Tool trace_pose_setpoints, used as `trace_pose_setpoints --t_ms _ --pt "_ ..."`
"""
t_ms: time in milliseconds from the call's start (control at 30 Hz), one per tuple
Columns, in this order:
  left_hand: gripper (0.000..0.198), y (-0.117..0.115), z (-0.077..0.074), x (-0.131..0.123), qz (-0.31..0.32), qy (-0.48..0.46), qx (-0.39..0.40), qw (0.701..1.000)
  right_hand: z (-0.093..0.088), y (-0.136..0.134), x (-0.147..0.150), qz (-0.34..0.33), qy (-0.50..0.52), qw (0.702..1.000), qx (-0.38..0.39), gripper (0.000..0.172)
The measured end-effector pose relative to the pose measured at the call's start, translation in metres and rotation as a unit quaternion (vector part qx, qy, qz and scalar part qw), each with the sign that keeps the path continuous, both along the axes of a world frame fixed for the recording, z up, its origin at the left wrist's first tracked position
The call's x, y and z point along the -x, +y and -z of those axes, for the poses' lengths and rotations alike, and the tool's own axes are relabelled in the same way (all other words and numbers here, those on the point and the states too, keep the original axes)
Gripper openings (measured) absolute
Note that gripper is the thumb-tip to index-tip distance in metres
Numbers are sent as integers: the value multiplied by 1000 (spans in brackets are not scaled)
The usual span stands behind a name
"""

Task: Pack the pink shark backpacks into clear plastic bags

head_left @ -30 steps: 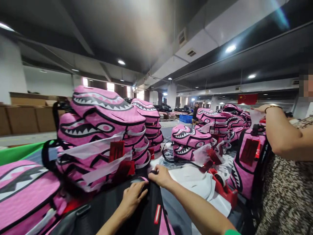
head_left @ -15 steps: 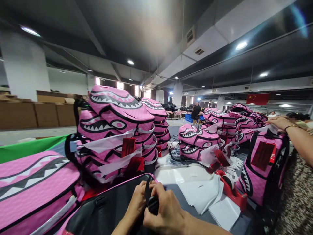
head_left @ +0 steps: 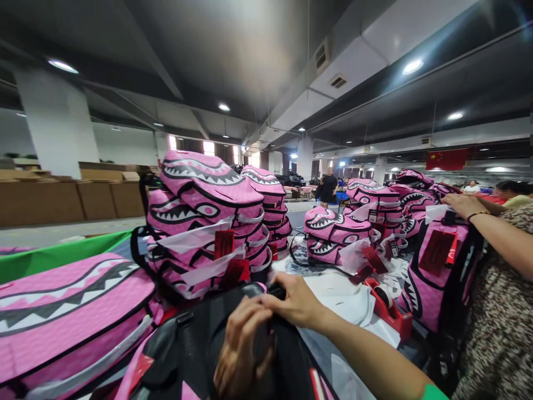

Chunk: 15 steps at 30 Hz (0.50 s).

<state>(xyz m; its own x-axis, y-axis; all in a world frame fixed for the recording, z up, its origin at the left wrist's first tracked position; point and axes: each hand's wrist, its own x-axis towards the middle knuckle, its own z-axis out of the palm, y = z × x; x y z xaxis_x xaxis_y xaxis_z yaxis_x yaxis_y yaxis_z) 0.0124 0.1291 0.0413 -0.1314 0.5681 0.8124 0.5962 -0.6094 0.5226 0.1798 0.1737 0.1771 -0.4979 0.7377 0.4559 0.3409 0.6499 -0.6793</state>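
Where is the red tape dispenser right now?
In the head view, the red tape dispenser is right of centre on the worktable, between the white sheets on its left and the standing pink backpack on its right.

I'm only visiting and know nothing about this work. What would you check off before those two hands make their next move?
1. Right hand on the black-backed backpack: ok, thumb and fingers close on black material at its far end.
2. Left hand has a firm grip: cannot tell, it bends over the same backpack, its palm hidden.
3. Backpack's black back facing up: ok.
4. Nearest pink shark-mouth backpack stack standing: ok, though piled unevenly.
5. Co-worker's hand out of the way: ok, it is at the upright backpack.
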Motion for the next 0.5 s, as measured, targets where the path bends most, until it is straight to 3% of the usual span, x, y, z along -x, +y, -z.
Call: trace_pose_setpoints --t_ms 67,133,233,300,367,500 --pt "43 6 -27 -6 -37 -71 3 997 -7 3 12 -48 20 998 42 29" --pt "48 15 -49 -7 -9 -108 59 992 -13 8 20 -114 32 988 96 38" --pt "43 24 -62 2 46 -89 136 986 -20 19 22 -223 22 964 142 55" --pt "40 24 -57 8 34 -74 171 982 -25 32 22 -256 18 953 159 65" --pt "42 18 -42 10 30 -83 222 971 -28 49 24 -242 12 958 152 68" --pt "53 -7 5 3 145 -171 340 913 -20 86 41 -150 -59 987 -10 48"
